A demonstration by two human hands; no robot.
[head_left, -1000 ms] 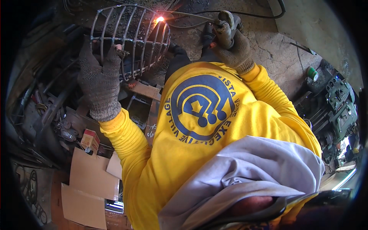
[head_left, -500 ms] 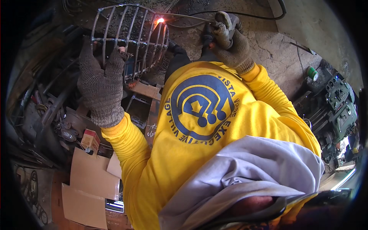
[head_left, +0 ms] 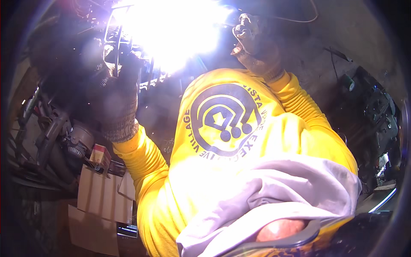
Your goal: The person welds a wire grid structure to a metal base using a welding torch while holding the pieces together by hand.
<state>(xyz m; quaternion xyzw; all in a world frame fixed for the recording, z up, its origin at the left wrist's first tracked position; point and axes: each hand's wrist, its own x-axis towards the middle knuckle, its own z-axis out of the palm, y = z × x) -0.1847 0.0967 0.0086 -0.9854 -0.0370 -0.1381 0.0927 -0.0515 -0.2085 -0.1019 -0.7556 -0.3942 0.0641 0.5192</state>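
A white-hot welding arc [head_left: 180, 25] flares at the top of the head view and hides most of a metal rod cage [head_left: 118, 47]. Only the cage's left bars and some lower ends show beside the glare. My left hand [head_left: 122, 100], in a grey knit glove, is closed on the cage's lower left edge; its fingers are partly lost in shadow. To the right of the arc, my right hand [head_left: 265, 60], also gloved, grips a welding electrode holder [head_left: 246, 32]. The electrode between holder and cage is washed out by the light.
Opened cardboard [head_left: 92, 227] and a small red and white box [head_left: 100, 155] lie at lower left, near dark metal parts [head_left: 55, 128]. A cable [head_left: 316, 10] curves at upper right. Shadowed machinery [head_left: 381, 124] and a green can [head_left: 350, 84] are at right.
The small orange glow at the electrode tip has become a blinding arc, and the surroundings look darker. Both hands stay nearly where they were, still holding the cage and the electrode holder.
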